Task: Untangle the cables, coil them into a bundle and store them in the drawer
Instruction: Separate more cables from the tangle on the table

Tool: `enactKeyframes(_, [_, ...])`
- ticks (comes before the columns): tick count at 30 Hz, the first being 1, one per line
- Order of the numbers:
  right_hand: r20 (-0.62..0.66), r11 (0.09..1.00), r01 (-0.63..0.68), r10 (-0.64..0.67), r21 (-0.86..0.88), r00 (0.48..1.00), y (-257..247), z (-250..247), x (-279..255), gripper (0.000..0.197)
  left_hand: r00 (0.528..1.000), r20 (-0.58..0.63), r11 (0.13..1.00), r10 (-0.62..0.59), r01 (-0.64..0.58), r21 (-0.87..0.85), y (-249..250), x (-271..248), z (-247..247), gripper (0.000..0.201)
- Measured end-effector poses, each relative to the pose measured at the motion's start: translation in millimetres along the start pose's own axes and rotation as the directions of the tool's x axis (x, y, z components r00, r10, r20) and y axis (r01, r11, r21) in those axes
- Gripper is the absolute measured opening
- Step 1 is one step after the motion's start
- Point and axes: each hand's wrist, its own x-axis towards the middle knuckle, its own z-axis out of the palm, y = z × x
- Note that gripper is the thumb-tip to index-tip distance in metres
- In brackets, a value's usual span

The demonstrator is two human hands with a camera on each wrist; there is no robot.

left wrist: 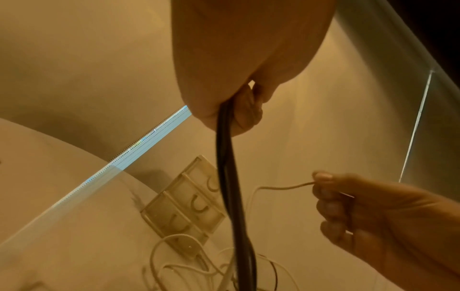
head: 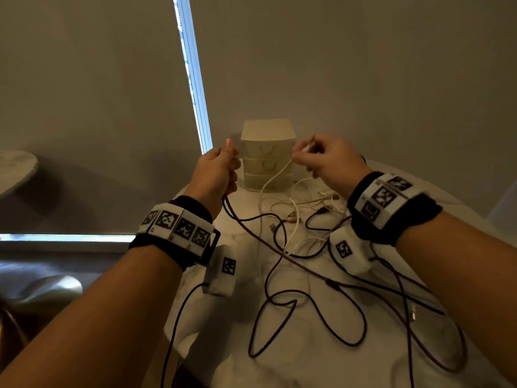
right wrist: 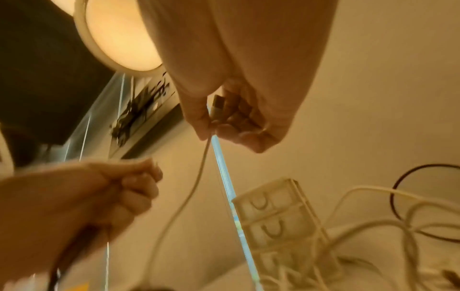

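Observation:
My left hand point(head: 223, 166) is raised above the table and grips a doubled black cable point(left wrist: 229, 177) that hangs down to the tangle point(head: 293, 219). To its right, my right hand point(head: 316, 155) pinches the plug end of a white cable point(head: 275, 176), which droops to the same tangle; the plug point(right wrist: 217, 104) shows inside the curled fingers point(right wrist: 239, 126). Long black cable loops point(head: 321, 312) sprawl over the near half of the white table point(head: 293, 359). A small cream three-drawer unit point(head: 267, 155) stands behind the hands, its drawers closed.
The round white table's left edge point(head: 173, 331) lies under my left forearm. Blinds with a bright gap point(head: 195, 79) fill the background. Another round tabletop point(head: 14, 169) sits at far left. Loose connectors point(head: 324, 210) lie among the white cables near the drawer unit.

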Motion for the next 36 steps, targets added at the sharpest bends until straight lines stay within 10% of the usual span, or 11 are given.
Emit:
enactKeyframes(5, [0.053, 0.923, 0.019, -0.043, 0.385, 0.998, -24.8, -13.6, 1.6, 0.008, 0.990, 0.140, 0.964, 0.018, 0.020, -0.267, 17.6, -8.3, 26.9, 0.031])
enactKeyframes(11, [0.088, 0.984, 0.151, -0.142, -0.100, 0.986, -31.5, -15.5, -9.4, 0.033, 0.965, 0.260, 0.963, 0.021, 0.050, -0.265, 23.1, -24.8, 60.4, 0.031])
enactKeyframes(23, [0.201, 0.886, 0.297, -0.238, -0.355, 0.950, -26.6, -22.5, -18.0, 0.039, 0.947, 0.321, 0.989, 0.019, 0.030, -0.148, 25.7, -40.2, 82.3, 0.043])
enactKeyframes(32, [0.336, 0.950, 0.207, -0.120, -0.235, 0.934, -20.6, -3.4, -28.1, 0.029, 0.953, 0.219, 0.976, 0.209, -0.217, 0.015, 28.7, -34.0, 85.8, 0.041])
enactKeyframes(36, [0.452, 0.848, 0.194, 0.059, -0.493, 0.890, 2.8, 0.5, -30.3, 0.039, 0.967, 0.108, 0.968, 0.232, -0.219, -0.118, 37.5, -27.1, 78.9, 0.026])
